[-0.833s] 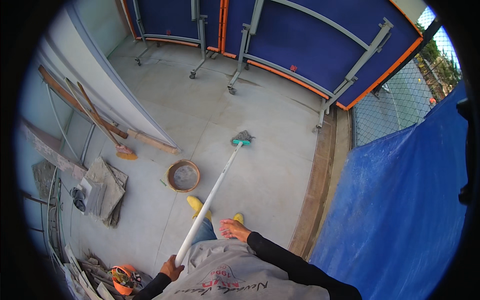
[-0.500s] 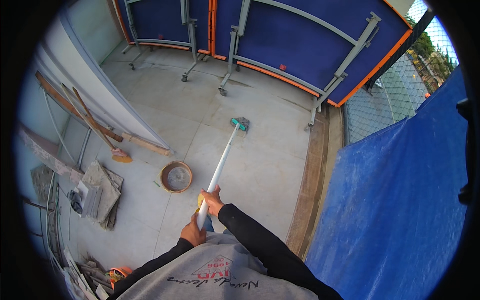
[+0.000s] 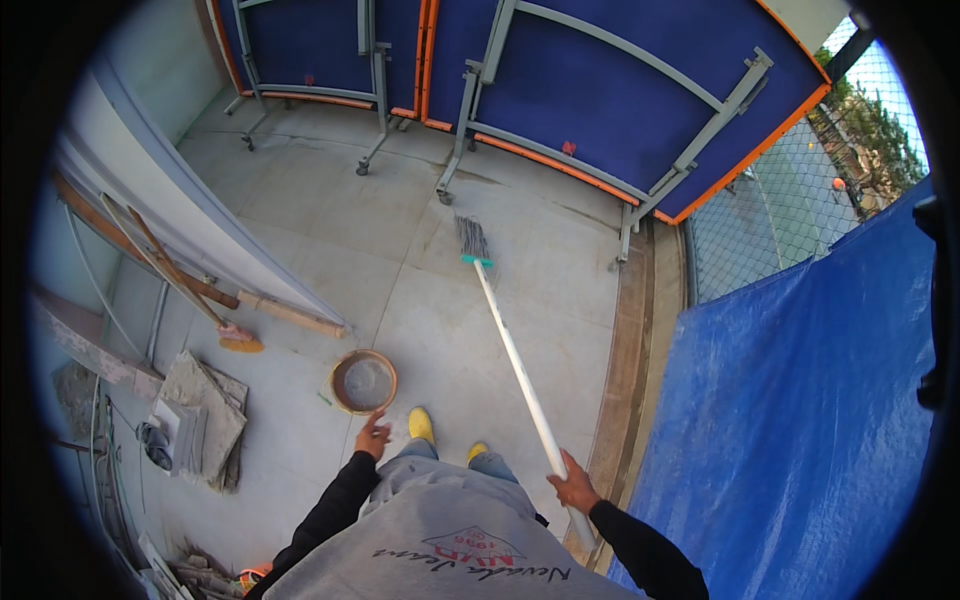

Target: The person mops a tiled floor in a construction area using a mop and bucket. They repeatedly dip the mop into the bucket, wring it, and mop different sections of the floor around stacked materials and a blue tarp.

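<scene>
The left hand (image 3: 372, 437), wrapped around the mop (image 3: 521, 367) a moment earlier, now extends forward, empty and unclenched; the right hand (image 3: 575, 486) alone grasps it.

I'm looking down on a pale grey floor (image 3: 450, 350) carrying the mop head (image 3: 473, 240), a round brown basin (image 3: 336, 392), broom bristles (image 3: 240, 345), stacked grey slabs (image 3: 222, 412), yellow boots (image 3: 420, 424) and caster wheels (image 3: 445, 197).

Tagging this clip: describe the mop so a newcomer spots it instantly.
Start at the blue panels up top, then drop to the grey floor. The mop slants there, its white handle in the right hand; unlike the broom at left, it has grey strands.
</scene>
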Demonstrator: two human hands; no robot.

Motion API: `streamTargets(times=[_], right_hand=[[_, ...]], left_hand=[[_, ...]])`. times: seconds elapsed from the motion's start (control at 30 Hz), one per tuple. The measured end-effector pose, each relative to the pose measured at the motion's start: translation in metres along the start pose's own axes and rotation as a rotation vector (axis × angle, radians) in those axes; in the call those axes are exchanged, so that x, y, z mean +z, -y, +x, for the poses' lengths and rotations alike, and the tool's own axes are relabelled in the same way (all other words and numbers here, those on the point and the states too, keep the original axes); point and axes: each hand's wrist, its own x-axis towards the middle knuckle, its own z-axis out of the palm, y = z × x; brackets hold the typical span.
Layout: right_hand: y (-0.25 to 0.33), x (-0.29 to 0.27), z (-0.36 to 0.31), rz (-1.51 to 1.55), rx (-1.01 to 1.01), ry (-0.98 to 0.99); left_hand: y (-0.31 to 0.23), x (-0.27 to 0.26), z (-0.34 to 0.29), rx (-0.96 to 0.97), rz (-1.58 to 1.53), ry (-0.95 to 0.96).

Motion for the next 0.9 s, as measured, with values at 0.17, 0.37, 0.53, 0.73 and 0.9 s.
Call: streamTargets(times=[0.17, 0.37, 0.53, 0.73, 0.9], right_hand=[[-0.060, 0.021, -0.042, -0.309, -0.106, -0.046], [0.001, 0.007, 0.069, -0.410, -0.057, 0.002], [0.121, -0.016, 0.252, -0.320, -0.135, 0.058], [0.170, -0.068, 0.369, -0.338, -0.019, 0.121], [0.032, -0.123, 0.286, -0.316, 0.086, 0.107]], left_hand=[[0.203, -0.151, -0.040, -0.779, 0.141, -0.570], [0.215, -0.173, -0.055, -0.957, 0.013, -0.495], [0.117, -0.071, 0.065, -0.701, -0.161, -0.341], [-0.085, 0.046, 0.142, -0.009, -0.148, -0.107], [-0.152, 0.092, 0.139, 0.197, 0.106, -0.012]])
